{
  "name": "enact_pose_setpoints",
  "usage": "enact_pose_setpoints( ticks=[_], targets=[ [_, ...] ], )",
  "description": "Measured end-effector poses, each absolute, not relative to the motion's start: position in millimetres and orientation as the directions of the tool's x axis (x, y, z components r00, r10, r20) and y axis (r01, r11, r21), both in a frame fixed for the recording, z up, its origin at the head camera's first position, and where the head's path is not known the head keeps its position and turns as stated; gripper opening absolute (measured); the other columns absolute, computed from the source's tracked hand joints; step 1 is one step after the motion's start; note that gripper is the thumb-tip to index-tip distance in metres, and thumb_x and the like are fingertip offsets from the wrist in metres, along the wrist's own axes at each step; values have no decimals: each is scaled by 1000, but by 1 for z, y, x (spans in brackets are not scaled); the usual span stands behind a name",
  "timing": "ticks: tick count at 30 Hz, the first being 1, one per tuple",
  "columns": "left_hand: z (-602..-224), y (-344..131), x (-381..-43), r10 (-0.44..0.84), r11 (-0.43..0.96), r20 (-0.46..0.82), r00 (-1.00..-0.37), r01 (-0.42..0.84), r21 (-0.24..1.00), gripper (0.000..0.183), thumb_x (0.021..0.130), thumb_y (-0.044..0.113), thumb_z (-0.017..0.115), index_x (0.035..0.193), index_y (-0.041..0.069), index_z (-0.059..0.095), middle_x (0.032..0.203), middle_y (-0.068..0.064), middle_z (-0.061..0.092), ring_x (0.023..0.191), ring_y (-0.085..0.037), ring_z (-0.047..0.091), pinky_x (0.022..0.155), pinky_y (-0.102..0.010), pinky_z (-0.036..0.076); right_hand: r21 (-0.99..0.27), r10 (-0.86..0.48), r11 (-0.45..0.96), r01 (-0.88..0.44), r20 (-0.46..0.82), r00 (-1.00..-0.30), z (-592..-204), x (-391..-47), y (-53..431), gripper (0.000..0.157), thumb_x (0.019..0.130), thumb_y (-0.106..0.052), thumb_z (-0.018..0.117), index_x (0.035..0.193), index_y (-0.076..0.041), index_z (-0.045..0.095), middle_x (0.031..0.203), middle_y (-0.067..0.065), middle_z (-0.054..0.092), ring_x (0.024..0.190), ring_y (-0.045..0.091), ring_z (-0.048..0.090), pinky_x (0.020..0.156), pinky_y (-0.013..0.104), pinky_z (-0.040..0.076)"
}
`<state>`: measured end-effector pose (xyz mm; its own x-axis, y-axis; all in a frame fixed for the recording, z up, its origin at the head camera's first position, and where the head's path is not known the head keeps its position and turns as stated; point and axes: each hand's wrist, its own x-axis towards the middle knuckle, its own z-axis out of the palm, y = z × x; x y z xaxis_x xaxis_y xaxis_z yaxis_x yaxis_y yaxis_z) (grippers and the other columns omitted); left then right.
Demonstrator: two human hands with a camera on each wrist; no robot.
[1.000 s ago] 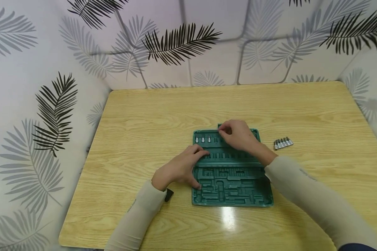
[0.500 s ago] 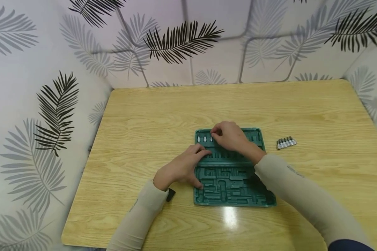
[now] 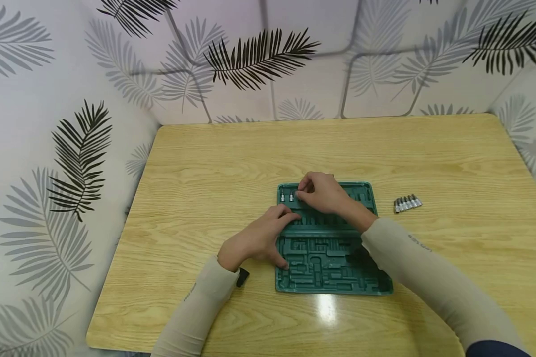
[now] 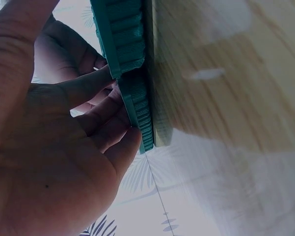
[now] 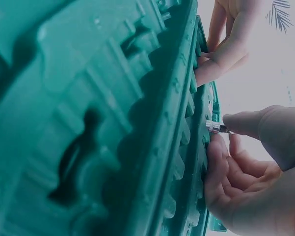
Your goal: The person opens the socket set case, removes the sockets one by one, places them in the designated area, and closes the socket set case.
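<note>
A green molded tool case [image 3: 335,290] lies unfolded on the table. Two silver socket bits [image 3: 287,197] stand in its far-left slots. My right hand [image 3: 323,192] is over the far row just right of them; in the right wrist view its thumb and fingers pinch another bit socket [image 5: 215,127], silver with a dark tip, at the slots. Whether that one is fully seated cannot be made out. My left hand [image 3: 261,235] rests along the case's left edge, thumb on the near half and fingers on the far half; the left wrist view shows fingers touching the rim [image 4: 130,105].
A row of several loose bit sockets [image 3: 408,203] lies on the table [image 3: 205,163] right of the case. Leaf-patterned walls [image 3: 250,99] border the table behind and at the left. A small black piece [image 3: 242,277] shows beside my left wrist.
My right hand has moved left along the far row to the third bit, which was visible in its slot and is now hidden by the fingers. The left hand stays put on the case.
</note>
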<state>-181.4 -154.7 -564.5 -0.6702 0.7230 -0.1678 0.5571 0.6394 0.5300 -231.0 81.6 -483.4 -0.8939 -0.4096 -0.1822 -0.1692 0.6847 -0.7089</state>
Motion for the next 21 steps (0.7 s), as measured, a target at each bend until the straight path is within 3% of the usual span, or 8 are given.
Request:
enact_pose_setpoints(
  ticks=[9, 17, 21],
  targets=[
    [-556, -152, -178, 705, 655, -202, -680, 515, 554, 123, 66, 59, 103, 167, 23, 43, 155, 0, 43, 140, -18, 43, 120, -40, 50, -739, -424, 654, -163, -180, -887, -485, -232, 87, 18, 106, -14, 72, 116, -2, 81, 113, 15, 80, 106, 31, 75, 95, 49, 61],
    [-549, -151, -174, 694, 663, -212, -688, 496, 561, 123, 65, 54, 105, 167, 21, 43, 157, -1, 43, 143, -20, 43, 122, -40, 48, -754, -410, 636, -165, -149, -900, -486, -228, 90, 18, 108, -13, 68, 118, -4, 80, 116, 15, 80, 110, 31, 74, 101, 52, 60],
    [-545, -150, -175, 695, 659, -214, -687, 489, 571, 122, 67, 53, 105, 167, 22, 44, 157, -1, 44, 143, -19, 44, 121, -41, 48, -791, -379, 598, -129, -137, -915, -482, -227, 93, 16, 111, -13, 65, 119, -4, 74, 117, 16, 78, 107, 32, 76, 95, 50, 63]
  ],
)
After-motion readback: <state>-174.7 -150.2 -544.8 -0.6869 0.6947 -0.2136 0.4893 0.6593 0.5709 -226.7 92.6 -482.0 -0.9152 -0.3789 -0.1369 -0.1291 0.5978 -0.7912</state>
